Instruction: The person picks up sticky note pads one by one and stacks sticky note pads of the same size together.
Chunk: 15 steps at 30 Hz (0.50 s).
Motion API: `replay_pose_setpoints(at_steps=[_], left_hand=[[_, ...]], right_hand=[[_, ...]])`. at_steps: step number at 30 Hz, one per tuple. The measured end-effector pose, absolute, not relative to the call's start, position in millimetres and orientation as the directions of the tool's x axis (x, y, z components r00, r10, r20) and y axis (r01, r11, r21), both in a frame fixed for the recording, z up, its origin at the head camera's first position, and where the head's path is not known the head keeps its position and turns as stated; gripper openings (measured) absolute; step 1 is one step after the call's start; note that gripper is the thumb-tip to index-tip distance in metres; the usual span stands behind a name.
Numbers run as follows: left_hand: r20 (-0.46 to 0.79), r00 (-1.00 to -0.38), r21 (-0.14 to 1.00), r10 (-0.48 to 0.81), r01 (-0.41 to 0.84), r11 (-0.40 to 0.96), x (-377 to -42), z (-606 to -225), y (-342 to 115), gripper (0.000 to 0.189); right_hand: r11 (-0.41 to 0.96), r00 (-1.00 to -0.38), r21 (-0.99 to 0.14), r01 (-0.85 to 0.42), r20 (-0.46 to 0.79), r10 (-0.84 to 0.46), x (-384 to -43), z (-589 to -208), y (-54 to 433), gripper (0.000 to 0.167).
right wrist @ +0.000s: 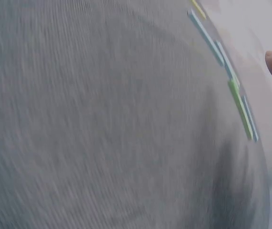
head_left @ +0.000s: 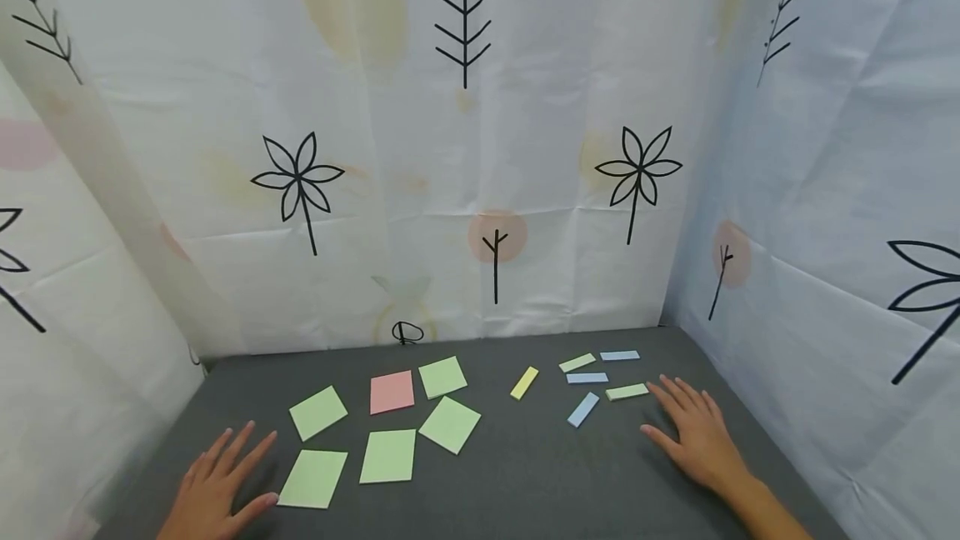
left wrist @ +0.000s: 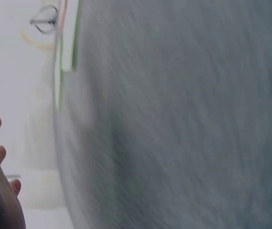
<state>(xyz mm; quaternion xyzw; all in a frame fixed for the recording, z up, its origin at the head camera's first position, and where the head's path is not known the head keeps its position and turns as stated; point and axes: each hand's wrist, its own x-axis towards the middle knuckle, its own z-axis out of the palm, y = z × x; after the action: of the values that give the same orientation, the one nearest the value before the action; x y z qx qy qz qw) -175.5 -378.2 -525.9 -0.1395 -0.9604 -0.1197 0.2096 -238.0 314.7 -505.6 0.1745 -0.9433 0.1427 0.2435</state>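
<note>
My left hand [head_left: 213,490] is spread over the table's left side, holding nothing. Its thumb tip appears beside the corner of a green square sticky-note pad [head_left: 313,478]; whether they touch I cannot tell. My right hand [head_left: 697,438], fingers extended, also holds nothing. Its fingertips are nearest a narrow green sticky-note pad [head_left: 627,392]. Several green square pads, including one in the middle [head_left: 387,456], lie around a pink square pad [head_left: 392,392]. Toward the right are a yellow strip pad [head_left: 524,383], another green strip pad [head_left: 577,362] and three blue strip pads [head_left: 583,410].
The dark grey table [head_left: 525,473] is enclosed at the back and sides by white fabric [head_left: 420,165] printed with plants and pale circles. The left wrist view shows pad edges near the table's far edge.
</note>
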Motion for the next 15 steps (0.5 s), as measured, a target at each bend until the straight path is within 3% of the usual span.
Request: replay_pose_setpoints(at_steps=[13, 15], left_hand=[[0.596, -0.756, 0.376, 0.270, 0.560, 0.739, -176, -491, -329, 0.077], [0.643, -0.713, 0.383, 0.279, 0.616, 0.689, -176, -486, -322, 0.075]], right_hand=[[0.828, -0.760, -0.246, -0.504, 0.582, -0.290, -230, -487, 270, 0.063], [0.813, -0.745, -0.250, -0.526, 0.597, -0.298, -230, -485, 263, 0.064]])
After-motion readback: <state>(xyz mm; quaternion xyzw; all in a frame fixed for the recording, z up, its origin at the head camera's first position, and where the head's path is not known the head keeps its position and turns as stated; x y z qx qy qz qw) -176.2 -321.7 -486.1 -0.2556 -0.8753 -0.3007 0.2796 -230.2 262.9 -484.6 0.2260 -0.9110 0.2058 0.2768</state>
